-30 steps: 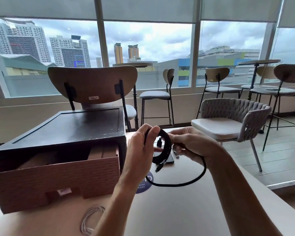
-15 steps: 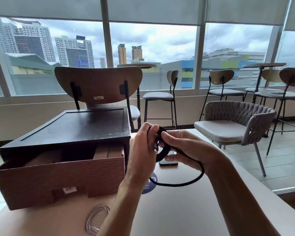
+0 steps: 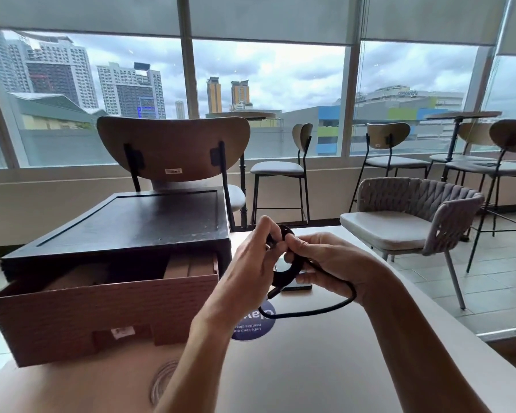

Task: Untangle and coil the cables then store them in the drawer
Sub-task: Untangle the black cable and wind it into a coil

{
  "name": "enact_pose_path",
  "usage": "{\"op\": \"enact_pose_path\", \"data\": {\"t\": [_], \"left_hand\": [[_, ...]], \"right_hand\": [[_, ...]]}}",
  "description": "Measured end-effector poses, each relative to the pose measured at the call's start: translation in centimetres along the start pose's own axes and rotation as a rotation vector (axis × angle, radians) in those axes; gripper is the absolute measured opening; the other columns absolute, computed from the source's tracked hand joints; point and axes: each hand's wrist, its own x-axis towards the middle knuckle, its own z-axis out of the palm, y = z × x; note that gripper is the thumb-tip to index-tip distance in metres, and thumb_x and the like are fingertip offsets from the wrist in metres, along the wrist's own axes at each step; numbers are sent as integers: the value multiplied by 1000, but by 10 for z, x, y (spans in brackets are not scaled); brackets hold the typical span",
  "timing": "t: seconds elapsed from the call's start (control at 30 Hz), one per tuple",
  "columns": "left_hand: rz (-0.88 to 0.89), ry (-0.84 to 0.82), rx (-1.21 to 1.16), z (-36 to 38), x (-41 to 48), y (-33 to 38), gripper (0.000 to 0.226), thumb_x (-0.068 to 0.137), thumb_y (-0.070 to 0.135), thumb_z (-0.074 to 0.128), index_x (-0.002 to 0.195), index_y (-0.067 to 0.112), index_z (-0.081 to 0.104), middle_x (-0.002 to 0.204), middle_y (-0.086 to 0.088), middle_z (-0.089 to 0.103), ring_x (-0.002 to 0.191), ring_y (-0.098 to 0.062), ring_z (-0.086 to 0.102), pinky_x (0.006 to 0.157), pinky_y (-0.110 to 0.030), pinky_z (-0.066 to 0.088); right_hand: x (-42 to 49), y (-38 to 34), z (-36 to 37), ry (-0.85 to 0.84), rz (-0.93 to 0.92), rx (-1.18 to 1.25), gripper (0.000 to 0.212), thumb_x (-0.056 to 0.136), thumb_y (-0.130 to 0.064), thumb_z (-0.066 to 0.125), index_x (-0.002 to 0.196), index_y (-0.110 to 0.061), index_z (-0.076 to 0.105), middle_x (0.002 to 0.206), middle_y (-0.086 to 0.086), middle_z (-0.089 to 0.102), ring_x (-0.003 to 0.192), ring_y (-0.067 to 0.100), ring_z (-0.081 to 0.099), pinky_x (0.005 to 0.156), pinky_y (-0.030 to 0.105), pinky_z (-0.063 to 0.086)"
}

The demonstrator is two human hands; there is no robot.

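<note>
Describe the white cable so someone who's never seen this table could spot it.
Start at the pale table, where a brown drawer stands pulled out of a black box. Just in front of the drawer lies the white cable in a loose coil. It is thin and untouched, unlike the black cable held in mid-air.

White cable (image 3: pixel 161 381) half behind the left forearm (image 3: pixel 200 350); dark flat object (image 3: pixel 299 287) mostly behind black coil (image 3: pixel 290 274).

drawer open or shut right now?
Open. The brown drawer sticks out forward of the black case. Its top is uncovered, and brown pieces show inside.
</note>
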Motion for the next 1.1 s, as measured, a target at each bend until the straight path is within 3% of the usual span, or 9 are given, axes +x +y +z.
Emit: {"op": "enact_pose_path", "data": {"t": [0.13,0.23,0.33,0.47,0.63,0.77,0.87,0.97,1.1], "left_hand": [[-24,206,-14,10,1,5,11,105,15,46,94,13,45,66,9,53,58,-3,48,54,-17,42],[-75,360,-62,12,4,4,12,106,18,44,94,18,42,66,11,51,57,-3,47,56,-37,49],[-137,572,-77,12,6,4,11,106,18,43,95,18,40,67,6,54,56,-6,49,56,-41,46],[-157,738,-121,9,7,7,10,107,16,43,97,14,40,72,2,59,64,-15,63,56,-35,53],[-205,857,-128,6,12,13,9,107,16,42,99,14,40,73,6,56,61,4,58,57,-24,49],[-184,897,-99,-1,12,13,8,107,15,42,99,13,40,74,9,53,64,5,57,58,-15,45],[-120,814,-78,-1,10,8,8,107,15,40,100,13,38,76,2,56,68,-12,62,59,-35,56],[-54,634,-22,2,9,6,10,107,12,38,98,14,36,77,-5,57,69,-19,63,57,-30,57],[-36,544,134,2,7,2,11,105,11,42,96,15,36,74,0,58,65,-15,58,52,-24,45]], "right_hand": [[-3,1,-4,-33,-17,177,43,92,-38,57,112,-2,69,91,5,64,84,16,62,90,38,47],[0,6,1,-105,-52,429,58,103,-42,40,136,3,54,111,13,66,107,27,61,108,47,39],[6,10,18,-216,-105,645,54,105,-31,28,140,5,48,129,21,61,126,32,54,111,46,39],[7,11,31,-205,-164,564,62,92,-15,28,152,0,30,151,22,35,139,30,32,120,48,18],[16,22,45,-299,-182,782,64,100,-29,22,153,5,19,161,17,20,150,27,15,124,48,5],[24,24,56,-422,-178,841,48,94,-16,38,139,2,34,137,21,51,127,30,47,112,45,29],[13,13,50,-334,-225,644,39,87,-3,35,118,2,59,117,13,65,105,21,61,92,37,50],[13,0,44,-138,-208,430,34,90,-7,35,92,-5,69,93,9,71,87,17,66,89,39,49],[20,-1,42,3,-145,272,28,94,-18,42,95,-5,67,75,6,69,72,15,66,82,36,47]]}}
